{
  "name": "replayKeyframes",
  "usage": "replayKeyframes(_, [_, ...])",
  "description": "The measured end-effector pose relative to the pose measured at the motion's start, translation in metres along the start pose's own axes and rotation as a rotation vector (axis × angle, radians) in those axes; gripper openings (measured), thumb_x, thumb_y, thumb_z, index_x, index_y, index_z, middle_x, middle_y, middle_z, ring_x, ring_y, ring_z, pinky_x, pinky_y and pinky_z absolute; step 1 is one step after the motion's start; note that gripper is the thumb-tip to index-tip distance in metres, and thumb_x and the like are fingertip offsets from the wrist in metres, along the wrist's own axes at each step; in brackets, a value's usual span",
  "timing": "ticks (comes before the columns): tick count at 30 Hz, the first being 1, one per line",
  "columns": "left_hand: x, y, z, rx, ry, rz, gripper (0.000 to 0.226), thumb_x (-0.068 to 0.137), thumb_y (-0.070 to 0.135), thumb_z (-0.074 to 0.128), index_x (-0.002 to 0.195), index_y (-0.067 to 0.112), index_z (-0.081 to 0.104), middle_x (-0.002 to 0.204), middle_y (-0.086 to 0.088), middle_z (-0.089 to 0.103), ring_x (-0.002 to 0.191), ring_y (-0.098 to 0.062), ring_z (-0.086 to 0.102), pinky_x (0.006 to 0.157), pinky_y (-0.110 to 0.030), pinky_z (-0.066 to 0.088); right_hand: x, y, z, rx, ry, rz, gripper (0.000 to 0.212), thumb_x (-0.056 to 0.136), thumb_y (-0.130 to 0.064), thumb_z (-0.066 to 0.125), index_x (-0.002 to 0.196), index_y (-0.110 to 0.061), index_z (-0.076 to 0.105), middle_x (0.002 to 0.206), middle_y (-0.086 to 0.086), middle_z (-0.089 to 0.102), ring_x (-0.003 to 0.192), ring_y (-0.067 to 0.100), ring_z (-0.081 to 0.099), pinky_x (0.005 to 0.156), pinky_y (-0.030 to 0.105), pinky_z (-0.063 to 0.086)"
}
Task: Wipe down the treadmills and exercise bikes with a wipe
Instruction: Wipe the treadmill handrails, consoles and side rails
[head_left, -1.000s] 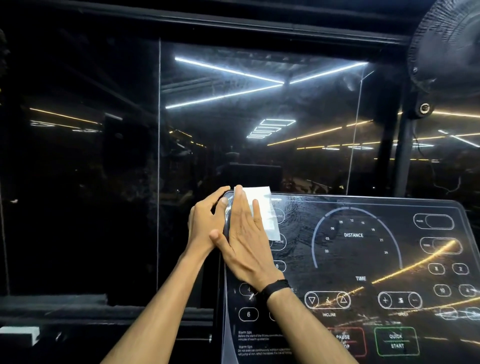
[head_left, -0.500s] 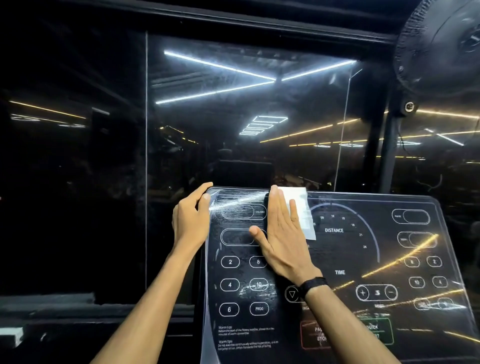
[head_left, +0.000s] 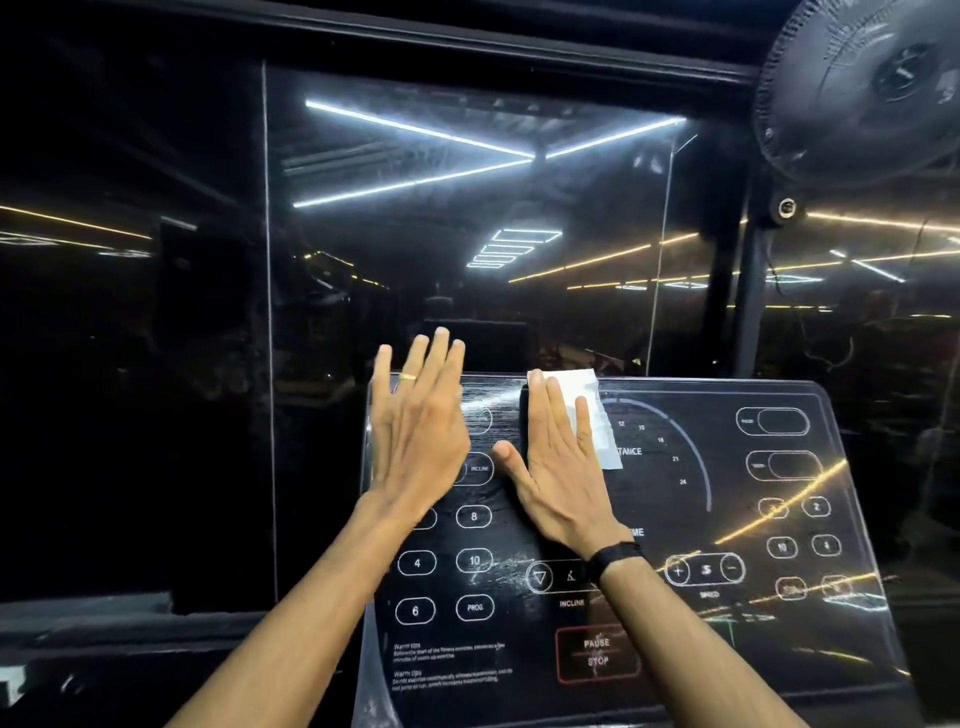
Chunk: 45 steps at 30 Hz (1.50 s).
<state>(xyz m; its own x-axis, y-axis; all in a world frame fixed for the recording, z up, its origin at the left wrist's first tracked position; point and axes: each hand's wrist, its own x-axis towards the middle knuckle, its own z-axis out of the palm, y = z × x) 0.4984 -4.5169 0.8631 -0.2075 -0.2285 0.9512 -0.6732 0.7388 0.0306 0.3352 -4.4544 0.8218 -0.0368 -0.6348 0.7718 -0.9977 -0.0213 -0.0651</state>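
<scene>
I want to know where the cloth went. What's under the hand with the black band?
The white wipe lies under the right hand, pressed flat on the treadmill console. Its top and right edges stick out past the fingers. The rest, and the panel markings beneath, are covered.

Gym at night. Treadmill console (head_left: 727, 519) under the hands (head_left: 421, 441), with DISTANCE dial, INCLINE and speed keys, PAUSE/STOP button (head_left: 597, 653). Dark glass wall (head_left: 467, 234) beyond the hands reflects ceiling strip lights. Black fan (head_left: 872, 88) up right of them.

Left hand (head_left: 415, 436) flat, fingers (head_left: 434, 358) straight, right hand (head_left: 558, 467) flat
</scene>
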Motion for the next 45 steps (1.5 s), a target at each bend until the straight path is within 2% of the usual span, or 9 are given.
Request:
replayKeyframes(3, [0.003,0.022,0.007,-0.016,-0.152,0.076,0.052,0.1,0.032,0.034,0.144,0.01,0.049,0.155,-0.01,0.041,0.147,-0.025,0.032,0.123,-0.048,0.006,-0.003,0.014,-0.007,0.012,-0.004,0.011,0.091,0.092,-0.077,0.0,0.158,-0.016,-0.016,0.167,-0.004,-0.014,0.15,0.005,-0.021,0.123,0.038,-0.016])
replayKeyframes(8, [0.006,0.056,0.03,0.07,-0.42,0.161,0.078,0.095,0.052,-0.005,0.156,0.011,0.021,0.166,-0.004,0.012,0.154,-0.018,-0.006,0.12,-0.045,-0.018,-0.011,0.048,-0.023,-0.007,-0.019,0.029,0.088,0.093,-0.075,0.002,0.158,-0.017,-0.015,0.167,-0.006,-0.014,0.149,0.002,-0.023,0.122,0.04,-0.016])
replayKeyframes(10, [0.01,0.068,0.038,0.092,-0.449,0.149,0.084,0.092,0.056,-0.013,0.158,0.012,0.012,0.167,-0.003,0.004,0.153,-0.016,-0.012,0.118,-0.044,-0.022,-0.014,0.062,-0.029,-0.017,-0.026,0.034,0.087,0.094,-0.073,0.004,0.158,-0.018,-0.015,0.167,-0.006,-0.014,0.148,0.001,-0.023,0.123,0.041,-0.016])
replayKeyframes(15, [0.019,0.111,0.055,0.121,-0.451,0.122,0.101,0.084,0.065,-0.027,0.158,0.01,0.013,0.167,-0.006,0.006,0.153,-0.015,-0.012,0.117,-0.045,-0.024,-0.023,0.11,-0.045,-0.049,-0.018,0.009,0.092,0.091,-0.078,-0.003,0.158,-0.016,-0.012,0.167,-0.006,-0.011,0.15,0.002,-0.02,0.123,0.043,-0.013])
replayKeyframes(25, [0.021,0.18,0.088,0.225,-0.452,0.078,0.09,0.094,0.066,-0.009,0.157,0.005,0.013,0.166,-0.01,0.01,0.153,-0.018,-0.009,0.118,-0.048,-0.021,-0.043,0.193,-0.072,-0.038,0.009,0.012,0.092,0.092,-0.078,0.002,0.159,-0.016,-0.012,0.167,-0.005,-0.011,0.15,0.003,-0.019,0.122,0.042,-0.016])
replayKeyframes(30, [0.031,0.195,0.092,0.245,-0.427,0.015,0.102,0.09,0.07,-0.011,0.148,0.001,0.035,0.146,-0.013,0.045,0.15,-0.029,0.019,0.12,-0.051,-0.015,-0.052,0.228,-0.082,-0.033,0.019,0.052,0.093,0.092,-0.078,0.003,0.158,-0.016,-0.013,0.167,-0.005,-0.01,0.152,0.006,-0.016,0.123,0.043,-0.016])
replayKeyframes(33, [0.04,0.202,0.094,0.28,-0.452,0.0,0.104,0.088,0.073,-0.009,0.137,0.001,0.047,0.132,-0.013,0.054,0.144,-0.031,0.027,0.12,-0.053,-0.012,-0.059,0.25,-0.089,-0.043,0.033,0.094,0.094,0.091,-0.079,0.001,0.158,-0.015,-0.014,0.167,-0.005,-0.01,0.151,0.007,-0.018,0.122,0.043,-0.016])
replayKeyframes(41, [0.036,0.204,0.093,0.287,-0.449,0.01,0.105,0.085,0.081,-0.007,0.125,0.003,0.052,0.112,-0.009,0.053,0.127,-0.031,0.039,0.121,-0.055,-0.009,-0.072,0.276,-0.099,0.021,0.056,0.213,0.097,0.09,-0.08,0.003,0.158,-0.013,-0.014,0.167,-0.002,-0.012,0.151,0.009,-0.02,0.116,0.033,-0.027])
replayKeyframes(45, [0.033,0.205,0.094,0.25,-0.462,-0.012,0.112,0.082,0.083,-0.005,0.141,0.0,0.042,0.128,-0.013,0.05,0.135,-0.033,0.033,0.121,-0.055,-0.005,-0.078,0.273,-0.096,0.004,0.046,0.268,0.096,0.088,-0.08,-0.003,0.158,-0.015,-0.011,0.164,-0.003,-0.021,0.15,0.011,-0.025,0.118,0.035,-0.025])
